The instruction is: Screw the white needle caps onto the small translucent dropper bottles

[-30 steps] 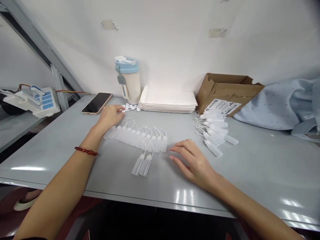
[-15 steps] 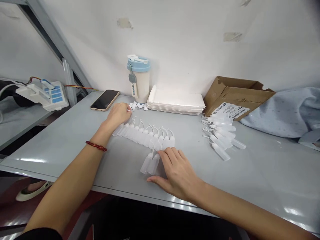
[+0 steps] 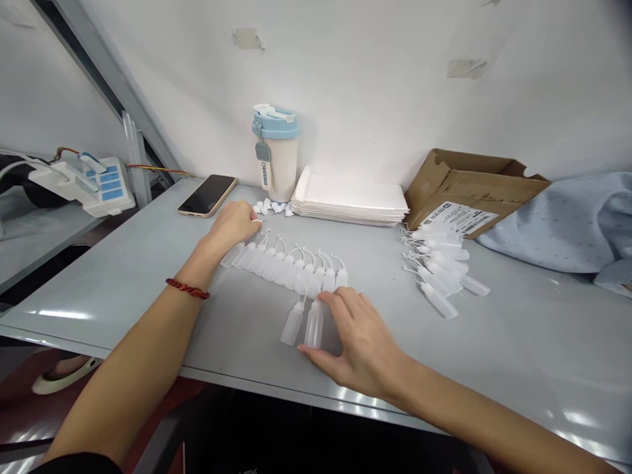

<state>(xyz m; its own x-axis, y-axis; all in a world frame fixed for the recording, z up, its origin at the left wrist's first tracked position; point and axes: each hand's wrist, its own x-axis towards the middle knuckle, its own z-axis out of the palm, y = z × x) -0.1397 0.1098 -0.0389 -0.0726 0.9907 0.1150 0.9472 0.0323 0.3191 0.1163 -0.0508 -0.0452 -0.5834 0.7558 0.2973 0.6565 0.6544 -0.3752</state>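
Observation:
My right hand (image 3: 363, 339) has a small translucent plastic bottle (image 3: 314, 324) between its thumb and fingertips, low over the grey table. Just left of it lies a similar bottle (image 3: 292, 324) with a thin white cord. Behind these, a slanting row of bottles (image 3: 281, 266) with looped cords lies side by side. At the row's far left end, my left hand (image 3: 236, 222) rests with curled fingers beside small white caps (image 3: 269, 207). A white sliver shows at its fingertips; what they hold is hidden.
A blue-lidded cup (image 3: 279, 158), a stack of white envelopes (image 3: 350, 201) and a phone (image 3: 208, 195) line the back. To the right are a pile of bottles (image 3: 439, 260), a cardboard box (image 3: 474, 191) and pale blue cloth (image 3: 557, 224). A power strip (image 3: 106, 187) is at left.
The bottle at my right hand has separated from its neighbour and now stands between thumb and fingers. My right hand has shifted slightly right. My left hand has barely moved.

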